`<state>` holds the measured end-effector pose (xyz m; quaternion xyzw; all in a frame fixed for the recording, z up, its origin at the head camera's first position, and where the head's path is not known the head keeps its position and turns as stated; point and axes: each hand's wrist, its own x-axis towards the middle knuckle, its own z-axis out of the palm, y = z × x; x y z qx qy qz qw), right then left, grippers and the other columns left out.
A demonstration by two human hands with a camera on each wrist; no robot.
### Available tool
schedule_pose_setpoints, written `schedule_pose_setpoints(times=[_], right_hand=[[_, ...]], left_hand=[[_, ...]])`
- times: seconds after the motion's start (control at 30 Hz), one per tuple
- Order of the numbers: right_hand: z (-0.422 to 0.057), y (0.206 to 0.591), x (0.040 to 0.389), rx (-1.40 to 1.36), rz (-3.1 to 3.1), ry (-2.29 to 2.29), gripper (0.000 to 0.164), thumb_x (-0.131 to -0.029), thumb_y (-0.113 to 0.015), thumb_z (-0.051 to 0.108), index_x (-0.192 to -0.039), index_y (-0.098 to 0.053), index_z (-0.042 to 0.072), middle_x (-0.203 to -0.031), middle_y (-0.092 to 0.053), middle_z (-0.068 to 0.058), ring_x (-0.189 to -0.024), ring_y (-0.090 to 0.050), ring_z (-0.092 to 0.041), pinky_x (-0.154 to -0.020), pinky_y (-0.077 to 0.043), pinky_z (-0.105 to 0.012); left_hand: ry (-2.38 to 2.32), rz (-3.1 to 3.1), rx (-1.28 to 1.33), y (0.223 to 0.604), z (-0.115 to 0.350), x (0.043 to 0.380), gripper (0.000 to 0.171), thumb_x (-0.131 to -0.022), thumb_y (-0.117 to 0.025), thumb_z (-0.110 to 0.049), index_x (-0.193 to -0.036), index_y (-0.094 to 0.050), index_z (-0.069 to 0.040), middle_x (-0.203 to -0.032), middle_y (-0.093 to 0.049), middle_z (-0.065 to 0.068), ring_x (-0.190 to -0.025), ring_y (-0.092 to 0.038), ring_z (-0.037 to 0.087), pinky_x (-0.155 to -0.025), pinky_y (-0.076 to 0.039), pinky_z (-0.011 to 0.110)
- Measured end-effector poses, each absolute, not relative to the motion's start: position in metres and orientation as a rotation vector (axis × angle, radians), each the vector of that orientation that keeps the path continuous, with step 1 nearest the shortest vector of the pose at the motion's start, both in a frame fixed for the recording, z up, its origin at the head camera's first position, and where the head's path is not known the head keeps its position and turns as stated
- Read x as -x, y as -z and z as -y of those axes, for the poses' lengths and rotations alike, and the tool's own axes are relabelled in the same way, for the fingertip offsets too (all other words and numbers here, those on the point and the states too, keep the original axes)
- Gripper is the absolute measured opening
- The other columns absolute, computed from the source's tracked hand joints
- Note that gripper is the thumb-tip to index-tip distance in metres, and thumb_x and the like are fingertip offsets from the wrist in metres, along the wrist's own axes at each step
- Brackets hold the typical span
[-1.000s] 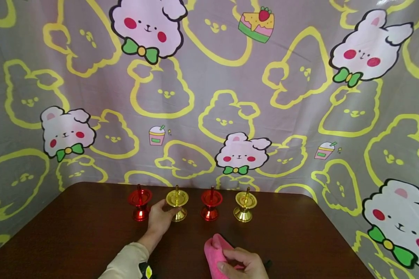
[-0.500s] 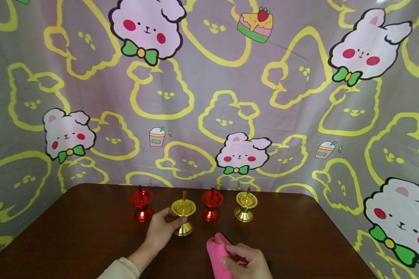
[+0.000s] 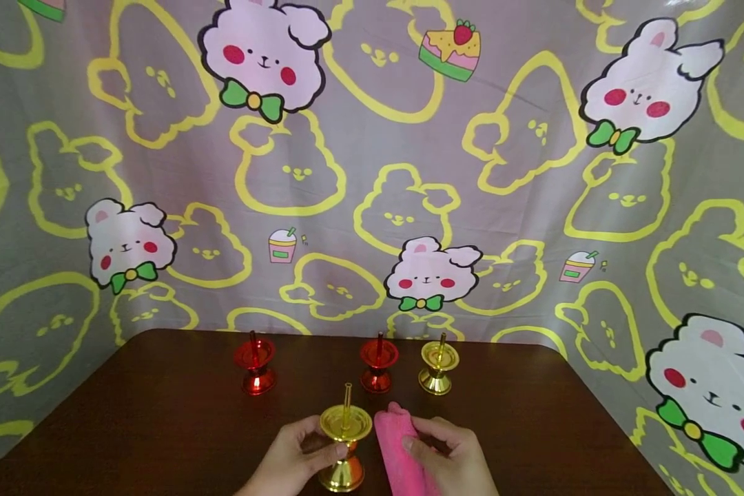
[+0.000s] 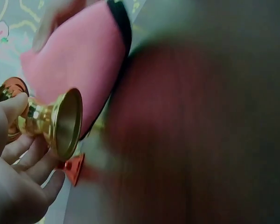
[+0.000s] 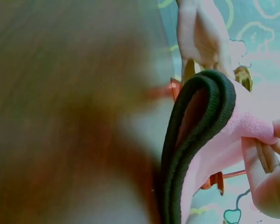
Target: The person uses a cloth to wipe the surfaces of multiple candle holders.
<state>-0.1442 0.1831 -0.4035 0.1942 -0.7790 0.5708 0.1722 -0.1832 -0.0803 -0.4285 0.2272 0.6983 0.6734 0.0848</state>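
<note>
My left hand (image 3: 293, 455) grips a gold candle holder (image 3: 346, 421) by its narrow waist, thumb in front, near the table's front. The holder is upright, with a thin spike rising from its dish; its flared base (image 4: 67, 123) shows in the left wrist view. Just to its right, my right hand (image 3: 457, 460) pinches a folded pink cloth (image 3: 399, 448) between thumb and fingers. A dark edging (image 5: 217, 95) runs along the cloth in the right wrist view. Cloth and holder look close together but apart in the head view.
Toward the table's back stand a red candle holder (image 3: 258, 377) at left, another red candle holder (image 3: 377, 379) in the middle and a gold candle holder (image 3: 435, 379) at right. Behind the brown table (image 3: 521, 413) hangs a curtain (image 3: 347, 151) with rabbit prints.
My left hand has brought the gold candle holder from the back row toward the front and right, next to the pink cloth. My right hand keeps holding the cloth, shifting slightly right.
</note>
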Motion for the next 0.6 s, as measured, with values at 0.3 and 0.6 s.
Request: schedule_pose_setpoints(times=[0.3, 0.6], right_hand=[[-0.181, 0.388, 0.141, -0.445, 2.296, -1.714, 0.026, -0.089, -0.075, 0.007, -0.114, -0.074, 0.001, -0.099, -0.072, -0.005, -0.088, -0.064, -0.012, -0.073, -0.056, -0.028], [-0.179, 0.383, 0.138, -0.49, 2.318, -1.737, 0.026, -0.09, -0.075, 0.009, -0.115, -0.074, 0.003, -0.096, -0.07, -0.004, -0.083, -0.06, -0.012, -0.07, -0.053, -0.026]], left_hand=[[-2.029, -1.556, -0.786, 0.432, 0.074, 0.164, 0.041, -0.101, -0.06, -0.009, -0.131, -0.049, 0.015, -0.116, -0.067, 0.018, -0.1, -0.067, 0.015, -0.084, -0.055, 0.027], [-1.987, -1.462, -0.821, 0.433, 0.074, 0.161, 0.036, -0.102, -0.055, -0.008, -0.13, -0.052, 0.015, -0.116, -0.068, 0.014, -0.099, -0.067, 0.014, -0.084, -0.055, 0.027]])
